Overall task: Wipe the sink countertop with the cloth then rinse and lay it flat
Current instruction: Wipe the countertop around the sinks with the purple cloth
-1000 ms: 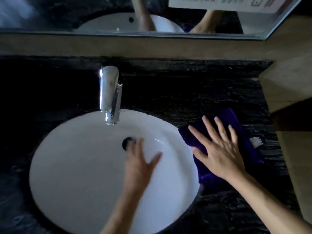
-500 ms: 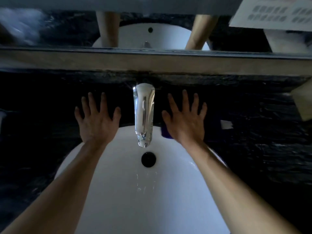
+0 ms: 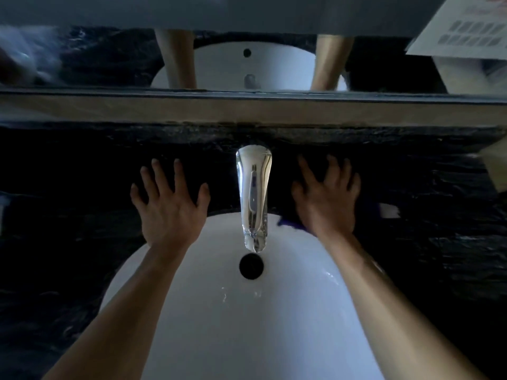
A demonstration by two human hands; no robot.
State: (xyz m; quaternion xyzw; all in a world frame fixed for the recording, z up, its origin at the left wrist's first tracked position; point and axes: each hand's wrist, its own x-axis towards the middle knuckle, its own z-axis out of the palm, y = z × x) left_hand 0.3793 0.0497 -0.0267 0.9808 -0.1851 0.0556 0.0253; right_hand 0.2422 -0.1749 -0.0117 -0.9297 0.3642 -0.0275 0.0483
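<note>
A dark purple cloth (image 3: 290, 224) lies on the black stone countertop (image 3: 68, 215) just right of the chrome faucet (image 3: 253, 198), and one edge hangs over the white sink rim (image 3: 356, 259). Its white tag (image 3: 388, 211) sticks out to the right. My right hand (image 3: 326, 198) presses flat on the cloth with fingers spread and looks slightly blurred; it hides most of the cloth. My left hand (image 3: 170, 204) rests flat and empty on the countertop left of the faucet.
The faucet spout reaches over the basin above the dark drain (image 3: 251, 266). Water drops sit in the bowl. A tan ledge (image 3: 247, 108) and a mirror (image 3: 82, 58) run along the back. A tan wall corner (image 3: 496, 165) juts in at the right.
A second ago the cloth lay right of the basin under my right hand, and my left hand was over the bowl. Both hands now flank the faucet; the cloth came along.
</note>
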